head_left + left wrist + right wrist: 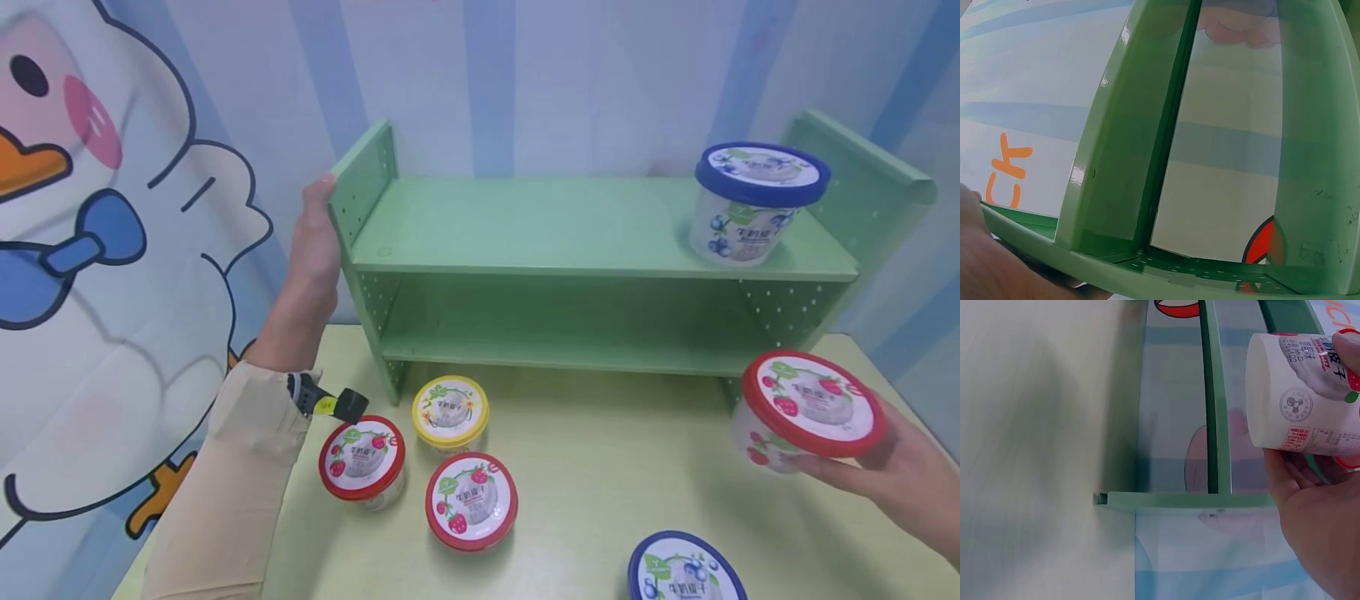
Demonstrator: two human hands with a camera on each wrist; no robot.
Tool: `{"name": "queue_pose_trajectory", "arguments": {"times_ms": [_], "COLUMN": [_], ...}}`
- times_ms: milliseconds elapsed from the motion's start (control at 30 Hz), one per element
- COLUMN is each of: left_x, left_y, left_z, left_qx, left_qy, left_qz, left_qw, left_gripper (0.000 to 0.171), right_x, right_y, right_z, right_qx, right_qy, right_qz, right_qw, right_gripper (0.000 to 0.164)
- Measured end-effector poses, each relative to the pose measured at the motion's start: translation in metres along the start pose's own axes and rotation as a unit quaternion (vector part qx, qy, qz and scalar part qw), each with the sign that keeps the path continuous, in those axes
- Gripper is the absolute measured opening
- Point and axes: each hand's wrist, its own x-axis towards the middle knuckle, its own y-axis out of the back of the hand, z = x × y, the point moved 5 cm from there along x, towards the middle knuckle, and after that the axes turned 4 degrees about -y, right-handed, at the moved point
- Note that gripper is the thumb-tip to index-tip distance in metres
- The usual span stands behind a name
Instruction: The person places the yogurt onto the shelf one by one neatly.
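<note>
The right hand (896,479) pinches in its fingers the red-lidded tub (813,404), its long axis tilted, before the green shelf's (525,221) right end. The left hand (315,246) touches the left side; its fingers, I cannot tell.

Blue-striped wall (600,83), white cartoon bird (142,417) left; pale yellow-green tabletop (585,467).

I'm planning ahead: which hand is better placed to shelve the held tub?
Right, likely: the right hand holds the red-lidded tub near the shelf; the left hand touches its opposite end.
</note>
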Motion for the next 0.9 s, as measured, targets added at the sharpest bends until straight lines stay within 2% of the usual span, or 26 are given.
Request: {"name": "queue_pose_trajectory", "arguments": {"times_ms": [267,500,667,900], "left_x": [0.0,0.0,-0.001,-0.004], "left_y": [0.0,0.002,0.003,0.01], "left_z": [0.001,0.002,0.005,0.008], "left_qx": [0.003,0.004,0.002,0.036], "left_qy": [0.0,0.021,0.028,0.058], "left_qz": [-0.002,-0.004,-0.023,-0.051], "left_qw": [1.0,0.9998,0.9993,0.9963], "left_gripper": [0.061,0.059,0.059,0.065], "right_x": [0.001,0.002,0.004,0.005], "right_y": [-0.005,-0.009,-0.012,-0.018], "right_z": [-0.017,-0.031,-0.042,-0.054], "right_qx": [0.013,0.016,0.026,0.013], "right_qy": [0.028,0.058,0.081,0.073], "right_qz": [0.016,0.023,0.019,0.01], "right_qw": [0.999,0.998,0.996,0.997], "right_gripper": [0.082,0.081,0.081,0.083]}}
